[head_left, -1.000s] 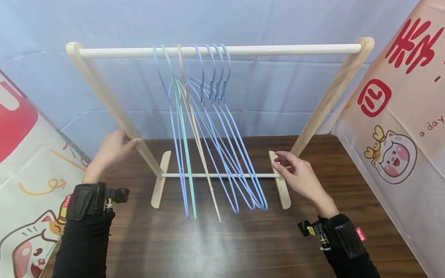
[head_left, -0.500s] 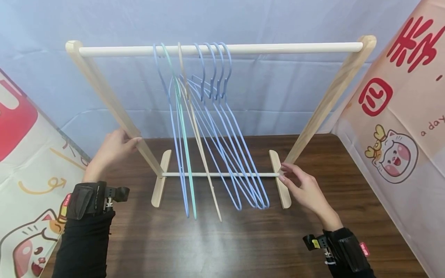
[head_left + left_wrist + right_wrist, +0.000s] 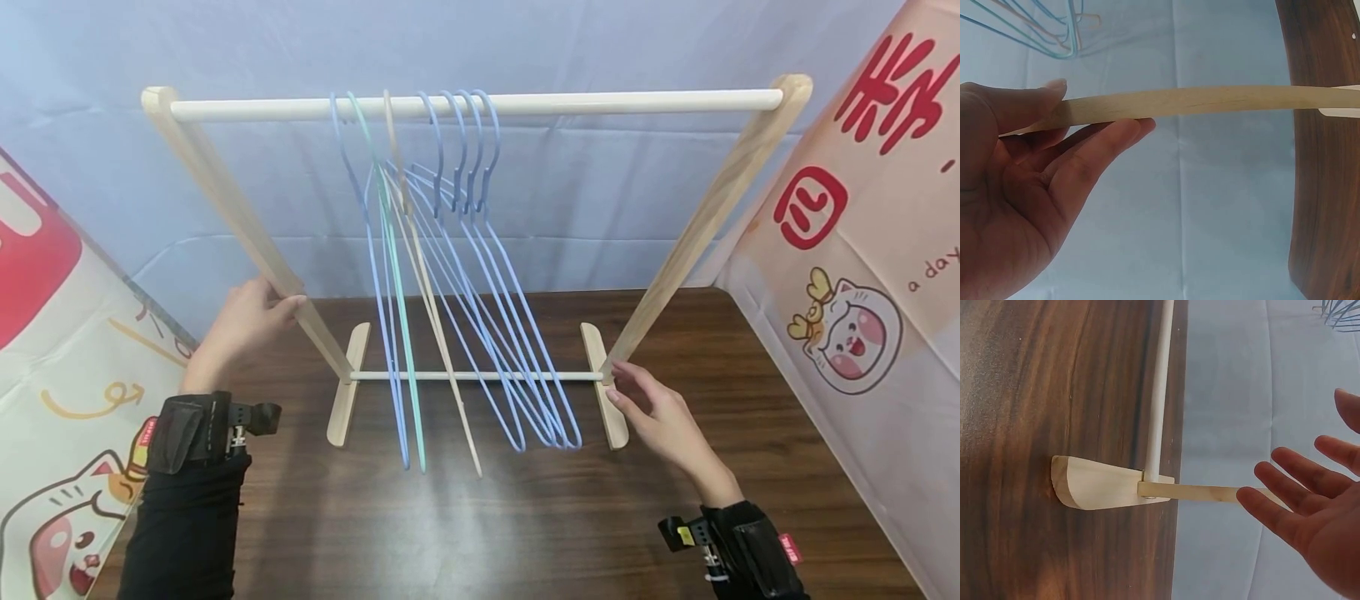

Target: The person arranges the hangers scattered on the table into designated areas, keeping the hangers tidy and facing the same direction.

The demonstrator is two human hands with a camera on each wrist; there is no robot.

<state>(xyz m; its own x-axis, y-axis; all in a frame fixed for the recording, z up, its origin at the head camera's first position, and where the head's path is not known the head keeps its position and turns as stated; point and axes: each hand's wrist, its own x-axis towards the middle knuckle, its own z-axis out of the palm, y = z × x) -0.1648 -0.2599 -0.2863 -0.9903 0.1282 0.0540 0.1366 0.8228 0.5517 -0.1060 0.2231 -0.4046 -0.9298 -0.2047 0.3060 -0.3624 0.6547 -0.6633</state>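
Observation:
A garment rack has a white top rail (image 3: 637,103) between two pale wooden posts. My left hand (image 3: 243,325) pinches the left post (image 3: 232,200), thumb on one side and fingers on the other, as the left wrist view shows. Beside the lower right post (image 3: 675,250) is my right hand (image 3: 663,417), its fingers spread and loosely bent, holding nothing. In the right wrist view its fingertips overlap that post; I cannot tell whether they touch. From the rail hang several blue hangers (image 3: 525,300), a teal hanger (image 3: 405,350) and a beige hanger (image 3: 442,342).
The rack's left foot (image 3: 342,421) and right foot (image 3: 613,417) stand on a dark wood table (image 3: 360,533), joined by a thin white lower bar (image 3: 435,377). Behind hangs a pale blue cloth (image 3: 600,50). Printed panels flank both sides.
My right hand has drawn back from the right post, moving down and slightly right. The left hand keeps its hold on the left post. The hangers have barely shifted.

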